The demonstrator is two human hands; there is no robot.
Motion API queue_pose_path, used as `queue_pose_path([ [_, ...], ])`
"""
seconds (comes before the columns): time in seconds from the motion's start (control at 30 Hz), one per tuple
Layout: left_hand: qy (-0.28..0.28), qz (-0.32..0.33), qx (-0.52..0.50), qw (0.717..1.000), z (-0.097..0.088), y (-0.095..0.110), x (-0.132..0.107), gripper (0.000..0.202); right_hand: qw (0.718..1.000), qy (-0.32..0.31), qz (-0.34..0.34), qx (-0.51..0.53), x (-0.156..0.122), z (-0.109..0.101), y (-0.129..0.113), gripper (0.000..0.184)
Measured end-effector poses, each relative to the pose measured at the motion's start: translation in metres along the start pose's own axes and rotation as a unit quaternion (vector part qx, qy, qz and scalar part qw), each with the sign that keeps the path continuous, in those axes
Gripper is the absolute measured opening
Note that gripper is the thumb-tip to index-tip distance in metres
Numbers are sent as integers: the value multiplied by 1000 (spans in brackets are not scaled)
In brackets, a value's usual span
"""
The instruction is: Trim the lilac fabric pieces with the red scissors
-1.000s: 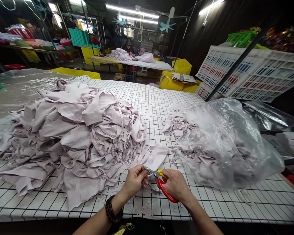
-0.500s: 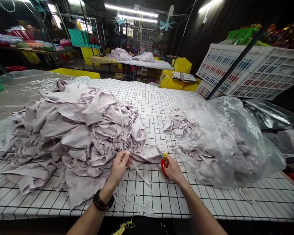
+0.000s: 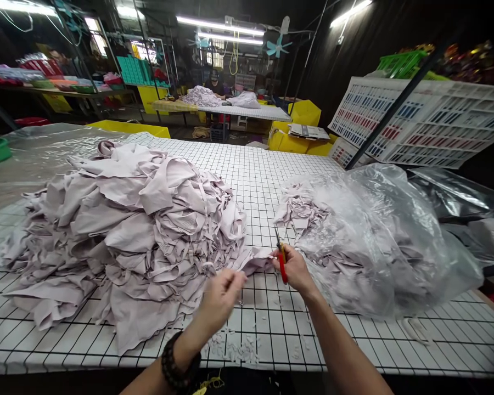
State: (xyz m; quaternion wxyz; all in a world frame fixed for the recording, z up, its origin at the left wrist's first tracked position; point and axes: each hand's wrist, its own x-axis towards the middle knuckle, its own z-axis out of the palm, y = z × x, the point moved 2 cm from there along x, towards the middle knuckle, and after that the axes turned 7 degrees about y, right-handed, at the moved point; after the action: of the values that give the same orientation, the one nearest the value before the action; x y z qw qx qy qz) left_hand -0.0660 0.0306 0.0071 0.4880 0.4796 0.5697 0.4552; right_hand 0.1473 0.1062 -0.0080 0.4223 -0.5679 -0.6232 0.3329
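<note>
My right hand is closed around scissors with red and yellow handles, their blades pointing away from me. Its fingertips meet the end of a pale lilac cloth piece that stretches from the left-hand heap. My left hand, with a dark beaded bracelet on its wrist, is curled and blurred by motion near that cloth; whether it holds anything cannot be made out. To its left rises a large heap of pale lilac fabric pieces. Small white scraps lie on the table below.
On the right, a clear plastic bag covers more lilac pieces. The table has a white, black-gridded cover. White baskets stand beyond a slanted dark post. A person sits at a far table; yellow bins stand between.
My left hand has left the strip end it pinched and moved right, toward the cloth. My right hand has shifted slightly up and right, turning the scissors more upright and drawing the cloth end along.
</note>
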Motion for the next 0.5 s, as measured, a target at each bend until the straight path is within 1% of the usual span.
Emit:
queue_pose_path([
  [0.03,-86,-60,-65,992,19,-3,-4,43,1000,-3,-4,-1,-5,-1,-9,14],
  [0.07,-134,-109,-124,977,35,-7,-6,45,1000,-6,-9,-8,-12,-2,-17,12],
  [0.1,-150,-143,-173,963,48,-10,-6,47,1000,-8,-19,-24,-19,-3,-26,10],
  [0.13,-143,-160,-212,954,58,-13,-5,47,998,-7,-35,-48,-26,-5,-34,7],
  [0.2,-113,-158,-246,949,67,-17,0,43,991,4,-80,-107,-40,-8,-47,3],
  [0.27,-94,-153,-245,953,68,-18,5,37,982,16,-113,-150,-52,-12,-55,7],
  [0.3,-89,-154,-237,955,66,-18,6,35,981,15,-114,-156,-57,-13,-56,8],
  [0.33,-85,-155,-227,958,64,-18,7,34,984,7,-100,-149,-61,-15,-56,8],
  [0.4,-90,-161,-220,958,61,-16,8,34,995,-17,-34,-95,-67,-16,-52,7],
  [0.47,-118,-174,-239,948,61,-12,6,34,998,-34,46,4,-71,-15,-46,15],
  [0.5,-133,-185,-253,940,61,-10,4,34,994,-37,83,61,-72,-14,-42,20],
])
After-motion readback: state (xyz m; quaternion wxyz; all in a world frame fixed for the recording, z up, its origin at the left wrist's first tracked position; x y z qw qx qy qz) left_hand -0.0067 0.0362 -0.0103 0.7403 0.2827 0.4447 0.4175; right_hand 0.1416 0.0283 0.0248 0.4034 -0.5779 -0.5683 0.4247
